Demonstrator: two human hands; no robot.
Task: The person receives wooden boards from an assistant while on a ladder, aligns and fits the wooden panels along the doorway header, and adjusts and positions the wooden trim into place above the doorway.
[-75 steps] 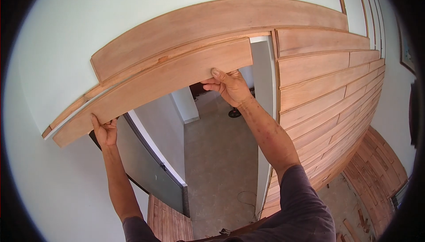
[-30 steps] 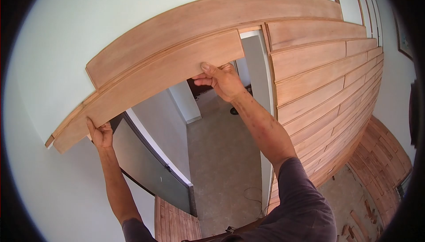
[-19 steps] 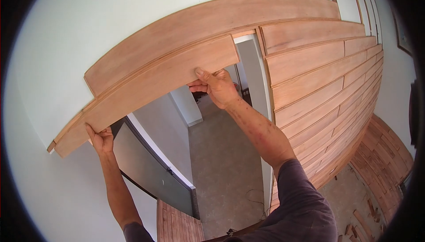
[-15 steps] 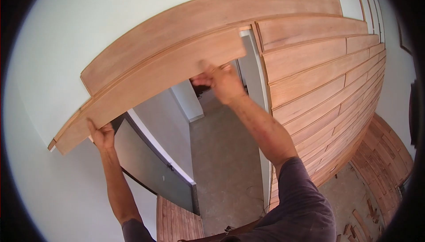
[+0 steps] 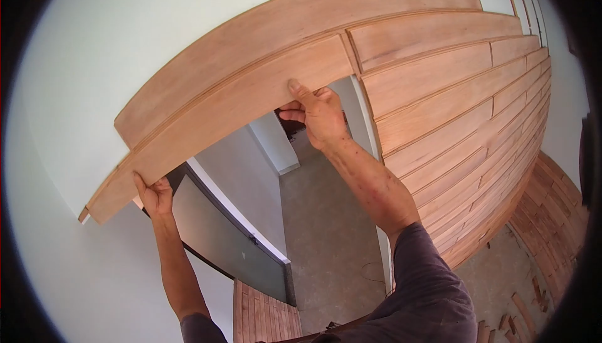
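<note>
A long, pale brown wooden board (image 5: 232, 105) spans the top of the doorway, just below a wider fixed plank (image 5: 276, 26). Its right end touches the edge strip of the plank-covered wall (image 5: 433, 92). Near the board's left end, my left hand (image 5: 155, 195) pinches its lower edge, thumb on the front face. Toward the right end my right hand (image 5: 316, 114) grips the same lower edge, thumb on the face and fingers curled beneath and partly behind. A narrow wooden strip (image 5: 83, 214) shows past the board's left end.
Through the doorway are a tiled floor (image 5: 332, 217) and a grey door panel (image 5: 232, 236) on the left. Wood offcuts (image 5: 520, 311) lie on the floor at the lower right. Wooden planking (image 5: 263, 311) also shows low on the left.
The board has moved up and right, closing the gap beneath the upper plank and the gap at its right end. Both hands moved with it and kept their hold. The view has shifted somewhat.
</note>
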